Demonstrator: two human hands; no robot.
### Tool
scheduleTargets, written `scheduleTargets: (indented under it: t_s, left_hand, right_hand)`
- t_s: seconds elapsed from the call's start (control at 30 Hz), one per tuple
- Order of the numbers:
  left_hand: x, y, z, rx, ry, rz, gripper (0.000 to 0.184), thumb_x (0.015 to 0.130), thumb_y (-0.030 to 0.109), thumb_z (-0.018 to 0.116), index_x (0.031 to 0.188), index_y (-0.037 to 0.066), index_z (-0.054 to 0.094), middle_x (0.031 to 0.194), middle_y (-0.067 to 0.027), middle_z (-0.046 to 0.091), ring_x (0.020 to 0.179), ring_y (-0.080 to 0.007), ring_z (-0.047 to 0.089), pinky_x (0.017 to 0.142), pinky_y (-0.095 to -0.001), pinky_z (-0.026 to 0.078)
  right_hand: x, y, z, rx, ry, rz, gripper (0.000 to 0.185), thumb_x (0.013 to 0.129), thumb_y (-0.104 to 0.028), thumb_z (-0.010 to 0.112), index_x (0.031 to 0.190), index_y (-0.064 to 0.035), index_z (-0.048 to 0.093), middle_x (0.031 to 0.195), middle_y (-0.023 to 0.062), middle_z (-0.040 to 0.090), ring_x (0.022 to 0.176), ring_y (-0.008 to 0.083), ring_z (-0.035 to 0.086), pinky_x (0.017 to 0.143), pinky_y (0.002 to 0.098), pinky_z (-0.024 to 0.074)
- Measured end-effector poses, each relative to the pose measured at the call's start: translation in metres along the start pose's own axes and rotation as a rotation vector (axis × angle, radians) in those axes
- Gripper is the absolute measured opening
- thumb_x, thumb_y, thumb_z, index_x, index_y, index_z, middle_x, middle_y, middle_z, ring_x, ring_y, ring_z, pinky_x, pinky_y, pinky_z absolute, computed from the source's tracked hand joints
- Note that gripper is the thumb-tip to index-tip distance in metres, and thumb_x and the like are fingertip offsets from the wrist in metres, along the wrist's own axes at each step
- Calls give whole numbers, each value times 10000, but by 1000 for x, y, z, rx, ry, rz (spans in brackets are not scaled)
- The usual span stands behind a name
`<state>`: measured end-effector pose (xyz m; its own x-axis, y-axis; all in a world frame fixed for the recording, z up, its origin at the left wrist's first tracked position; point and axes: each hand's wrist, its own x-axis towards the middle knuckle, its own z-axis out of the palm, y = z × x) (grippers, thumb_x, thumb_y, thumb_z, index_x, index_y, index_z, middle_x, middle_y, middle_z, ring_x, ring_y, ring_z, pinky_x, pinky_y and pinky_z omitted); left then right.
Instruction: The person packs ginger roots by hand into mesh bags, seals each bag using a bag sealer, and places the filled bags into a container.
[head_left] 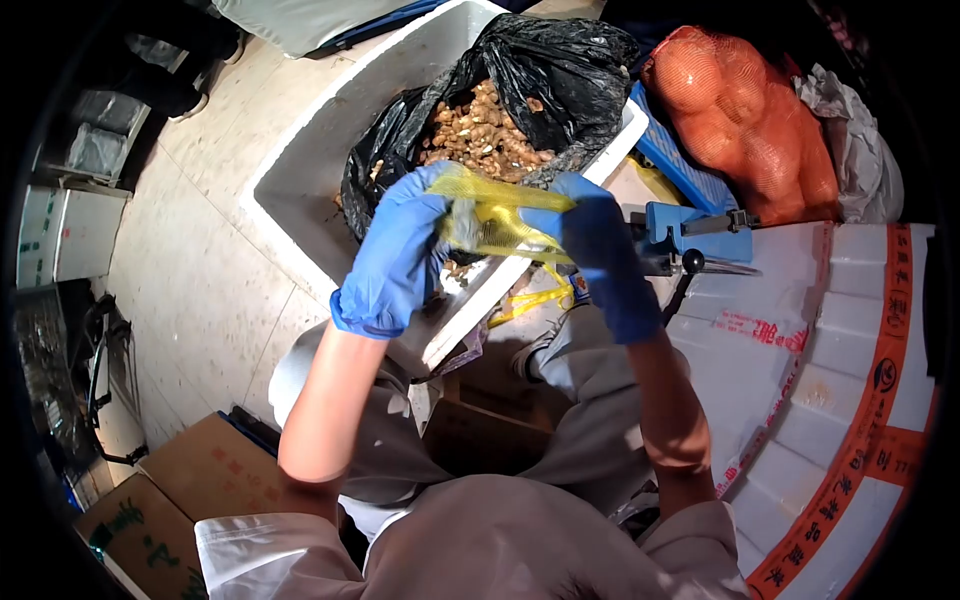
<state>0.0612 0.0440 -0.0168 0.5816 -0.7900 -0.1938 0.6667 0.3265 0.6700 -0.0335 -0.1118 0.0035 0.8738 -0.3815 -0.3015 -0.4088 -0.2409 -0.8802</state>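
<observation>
A yellow mesh bag is stretched between my two blue-gloved hands, over the near edge of a white foam box. My left hand grips the bag's left end, with its fingers partly hidden in the mesh. On the right, my right hand has hold of the other end. Behind the bag, ginger roots lie in an open black plastic bag inside the foam box.
Orange net sacks and a blue crate stand at the right, beside a blue scale-like device. Taped white foam boxes fill the right side. Cardboard boxes sit at lower left. Another person's legs show at upper left.
</observation>
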Motion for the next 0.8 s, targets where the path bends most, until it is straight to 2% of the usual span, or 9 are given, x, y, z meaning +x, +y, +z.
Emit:
scheduleTargets:
  t_s: [0.17, 0.27, 0.37, 0.47, 0.53, 0.6, 0.67, 0.73, 0.8]
  left_hand:
    - [-9, -2, 36, 121, 127, -135, 132, 754, 22, 531, 885, 6, 518, 738, -29, 545, 595, -86, 519, 514, -190, 428]
    - [1, -14, 14, 363, 290, -21, 143, 666, -30, 594, 775, 28, 522, 694, 3, 525, 568, -63, 463, 511, -199, 392]
    - [4, -16, 7, 900, 483, 163, 118, 634, -26, 539, 714, 19, 465, 627, -16, 500, 526, -84, 422, 486, -214, 361]
    - [12, -24, -9, 807, 447, 452, 116, 642, -63, 488, 731, 9, 464, 646, -40, 514, 522, -110, 451, 503, -225, 387]
    - [4, 2, 6, 353, 342, 59, 168, 759, -66, 404, 865, 9, 510, 796, -71, 559, 642, -118, 553, 555, -227, 470]
    - [1, 11, 1, 62, 152, -45, 184, 773, -53, 390, 915, -17, 502, 857, -87, 561, 699, -132, 573, 616, -234, 501]
    - [-4, 4, 17, 62, 76, -156, 240, 753, -63, 424, 983, -31, 485, 878, -95, 563, 769, -137, 572, 643, -230, 500]
    - [-7, 2, 37, 183, 125, -163, 212, 721, -48, 501, 930, -17, 502, 849, -66, 557, 732, -112, 558, 632, -218, 479]
    - [-2, 2, 29, 469, 293, 16, 179, 658, -58, 552, 820, 8, 511, 738, -18, 532, 617, -62, 481, 546, -195, 408]
  right_hand:
    - [19, 43, 6, -337, 335, -445, 153, 651, -78, 606, 772, 3, 561, 790, 132, 597, 721, 276, 578, 651, 268, 453]
    - [1, 16, -14, 1225, -394, 177, 142, 720, -100, 517, 805, 12, 535, 853, 112, 588, 746, 187, 567, 648, 265, 465]
    - [-27, 3, 1, 769, -107, 49, 156, 730, -147, 535, 831, -28, 544, 795, 75, 570, 721, 141, 551, 617, 221, 445]
    - [-26, -2, 16, 172, 279, -658, 218, 718, -194, 585, 894, -70, 548, 682, 22, 540, 635, 87, 511, 535, 208, 410]
    - [-20, -30, -2, 406, -241, 160, 288, 648, -46, 578, 936, -43, 558, 738, 0, 548, 684, 119, 525, 607, 241, 428]
    - [3, 14, 15, 118, 23, -153, 161, 684, -94, 556, 822, -22, 599, 669, 7, 568, 622, 133, 549, 570, 263, 433]
    - [24, 59, 12, -784, 244, -709, 200, 746, -145, 534, 862, 14, 562, 670, 50, 554, 612, 136, 538, 578, 246, 430]
    - [25, 59, 11, -808, 461, -815, 207, 708, -75, 504, 892, 13, 539, 669, 97, 550, 555, 184, 512, 569, 268, 427]
    - [16, 54, 3, 168, 132, -530, 198, 701, -95, 497, 867, 10, 525, 635, 99, 539, 524, 207, 499, 563, 278, 436]
